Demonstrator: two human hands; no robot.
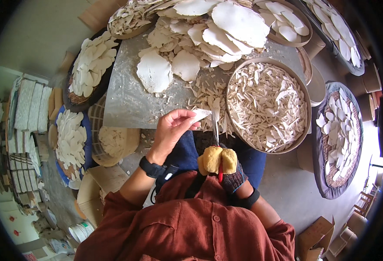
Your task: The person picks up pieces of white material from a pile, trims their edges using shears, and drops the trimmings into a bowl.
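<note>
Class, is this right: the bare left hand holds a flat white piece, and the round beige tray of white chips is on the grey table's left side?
Wrong side: the head view shows the tray on the table's right side. The left hand does hold the piece.

Yellow padding hides much of the right hand and the red tool handle — finger positions cannot be told. The top edge crops the slice heap; the lower edge, the rust-red shirt.
</note>
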